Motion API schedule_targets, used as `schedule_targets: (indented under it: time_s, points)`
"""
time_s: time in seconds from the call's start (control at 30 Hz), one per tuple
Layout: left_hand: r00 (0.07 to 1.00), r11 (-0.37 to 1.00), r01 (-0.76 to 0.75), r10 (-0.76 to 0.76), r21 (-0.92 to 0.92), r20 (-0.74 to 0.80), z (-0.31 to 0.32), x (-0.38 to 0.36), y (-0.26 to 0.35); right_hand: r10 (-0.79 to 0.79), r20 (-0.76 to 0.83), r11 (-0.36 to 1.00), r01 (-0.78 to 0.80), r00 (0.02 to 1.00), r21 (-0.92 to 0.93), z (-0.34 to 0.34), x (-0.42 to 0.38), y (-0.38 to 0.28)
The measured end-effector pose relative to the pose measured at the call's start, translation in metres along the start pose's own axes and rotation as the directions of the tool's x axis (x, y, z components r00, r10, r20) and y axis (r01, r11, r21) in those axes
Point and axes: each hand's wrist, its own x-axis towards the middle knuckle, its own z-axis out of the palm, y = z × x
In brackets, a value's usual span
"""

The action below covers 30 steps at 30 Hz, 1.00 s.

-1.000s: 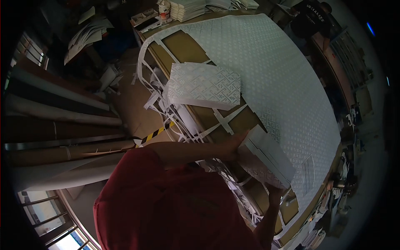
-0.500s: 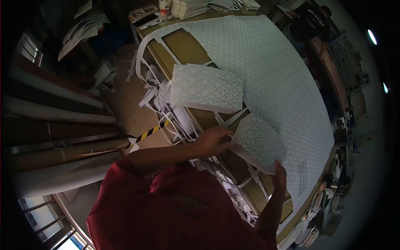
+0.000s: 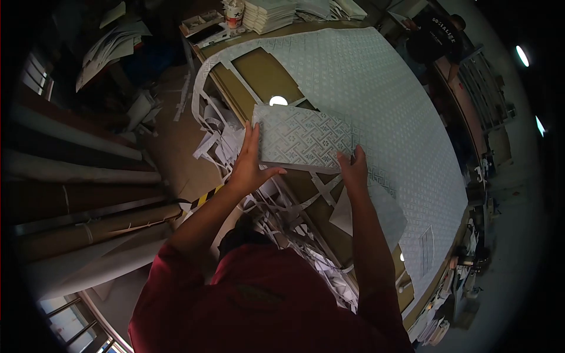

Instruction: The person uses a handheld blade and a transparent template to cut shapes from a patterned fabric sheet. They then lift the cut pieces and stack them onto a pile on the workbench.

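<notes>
A stack of pale sheets with a silvery lattice pattern (image 3: 306, 135) lies on the table, its thickness showing along the near edge. My left hand (image 3: 249, 167) is open, its fingers stretched along the left side of the stack and its thumb spread out below. At the stack's right end is my right hand (image 3: 354, 167), thumb and fingers apart against the corner. Under my right forearm lies another cut patterned piece (image 3: 385, 206), partly hidden by the arm.
A large patterned sheet (image 3: 376, 88) covers much of the table (image 3: 259, 70). Offcut strips (image 3: 215, 132) hang over the near edge. Rolls of material (image 3: 88, 165) stand at left. Stacked papers (image 3: 268, 15) and a cup (image 3: 233, 13) sit at the back. Another person (image 3: 435, 38) is at far right.
Both hands have left the lower cut piece and moved up to the two ends of the patterned stack. The stack sits slightly further right and lower in view.
</notes>
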Motion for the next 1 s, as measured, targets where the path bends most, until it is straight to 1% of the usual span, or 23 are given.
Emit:
schedule_targets:
  time_s: [0.03, 0.1, 0.13, 0.2, 0.23, 0.3, 0.4, 0.43, 0.47, 0.53, 0.57, 0.6, 0.63, 0.67, 0.7, 0.73, 0.77, 0.83, 0.87, 0.9, 0.93, 0.97, 1.0]
  points:
    - [1.000, 1.000, 0.010, -0.010, -0.010, -0.007, -0.001, 0.002, -0.005, -0.003, 0.007, 1.000, 0.003, 1.000, -0.014, 0.001, 0.001, -0.007]
    - [0.995, 0.999, 0.029, -0.028, -0.015, 0.092, -0.001, 0.005, -0.017, 0.071, 0.250, 0.996, -0.080, 0.966, 0.028, -0.001, 0.000, -0.025]
    - [0.996, 0.999, 0.037, -0.035, -0.022, 0.085, 0.000, 0.005, -0.022, 0.069, 0.256, 0.997, -0.076, 0.964, 0.017, 0.004, 0.003, -0.017]
    - [0.999, 1.000, -0.016, 0.016, -0.010, 0.041, 0.002, 0.005, -0.028, 0.001, 0.098, 0.995, 0.008, 0.995, -0.101, 0.012, 0.008, 0.007]
    - [0.999, 1.000, -0.013, 0.013, -0.014, 0.045, 0.001, 0.004, -0.027, 0.006, 0.098, 0.994, 0.005, 0.995, -0.105, 0.013, 0.010, 0.013]
    - [0.999, 1.000, -0.002, 0.003, -0.023, 0.045, 0.000, 0.006, -0.024, -0.050, 0.113, 0.998, 0.054, 0.992, -0.029, 0.013, 0.009, 0.015]
    - [0.998, 0.998, -0.058, 0.059, -0.022, 0.019, 0.004, 0.005, -0.031, 0.014, 0.135, 0.999, -0.007, 0.991, -0.050, 0.011, 0.005, 0.006]
    - [0.997, 0.997, -0.066, 0.067, -0.043, 0.028, 0.004, 0.004, -0.032, 0.039, 0.090, 0.998, -0.035, 0.995, -0.052, 0.009, 0.001, -0.001]
    - [0.996, 0.995, -0.077, 0.080, -0.068, 0.041, 0.002, 0.005, -0.031, 0.023, 0.075, 0.998, -0.019, 0.997, -0.052, 0.010, -0.001, -0.009]
    - [0.986, 0.987, -0.161, 0.162, 0.027, -0.036, -0.010, 0.001, -0.015, 0.035, -0.002, 0.998, -0.035, 0.999, -0.048, -0.002, -0.006, -0.021]
    - [0.976, 0.978, -0.192, 0.198, 0.078, -0.085, -0.013, -0.003, -0.008, -0.066, -0.064, 0.997, 0.064, 0.996, -0.034, -0.013, -0.011, -0.027]
    - [0.950, 0.959, -0.272, 0.281, 0.081, -0.138, -0.018, -0.009, -0.005, -0.163, -0.133, 0.987, 0.159, 0.978, -0.037, -0.033, -0.016, -0.029]
    - [0.916, 0.936, -0.342, 0.351, 0.079, -0.195, -0.016, -0.016, -0.001, -0.131, -0.202, 0.991, 0.123, 0.971, -0.050, -0.061, -0.022, -0.031]
    - [0.916, 0.928, -0.371, 0.372, 0.038, -0.150, -0.007, -0.029, 0.007, -0.143, -0.258, 0.989, 0.127, 0.956, -0.078, -0.087, -0.031, -0.032]
    - [0.912, 0.909, -0.410, 0.408, -0.071, -0.042, -0.002, -0.042, 0.014, -0.165, -0.293, 0.985, 0.141, 0.942, -0.100, -0.106, -0.041, -0.028]
    - [0.894, 0.886, -0.433, 0.446, -0.166, 0.046, 0.003, -0.047, 0.021, -0.130, -0.373, 0.990, 0.100, 0.919, -0.097, -0.129, -0.050, -0.013]
    - [0.897, 0.891, -0.368, 0.415, -0.266, 0.151, 0.015, -0.052, 0.031, -0.101, -0.443, 0.994, 0.070, 0.891, -0.085, -0.157, -0.057, 0.010]
    - [0.874, 0.890, -0.190, 0.346, -0.415, 0.342, 0.050, -0.063, 0.056, -0.138, -0.564, 0.971, -0.001, 0.814, -0.239, -0.209, -0.081, 0.062]
    - [0.866, 0.889, -0.199, 0.356, -0.412, 0.350, 0.075, -0.069, 0.061, -0.093, -0.594, 0.971, -0.060, 0.799, -0.232, -0.230, -0.100, 0.083]
    - [0.880, 0.873, 0.001, 0.231, -0.488, 0.415, 0.102, -0.073, 0.065, -0.047, -0.624, 0.967, -0.121, 0.780, -0.224, -0.247, -0.117, 0.102]
    - [0.863, 0.818, 0.203, 0.110, -0.538, 0.494, 0.120, -0.072, 0.070, -0.035, -0.639, 0.969, -0.130, 0.769, -0.211, -0.260, -0.128, 0.126]
    - [0.851, 0.824, 0.196, 0.127, -0.532, 0.509, 0.131, -0.065, 0.080, 0.125, -0.546, 0.973, -0.210, 0.828, -0.096, -0.270, -0.140, 0.152]
    - [0.843, 0.863, 0.230, 0.053, -0.449, 0.535, 0.143, -0.056, 0.092, 0.273, -0.429, 0.955, -0.296, 0.861, 0.014, -0.279, -0.151, 0.170]
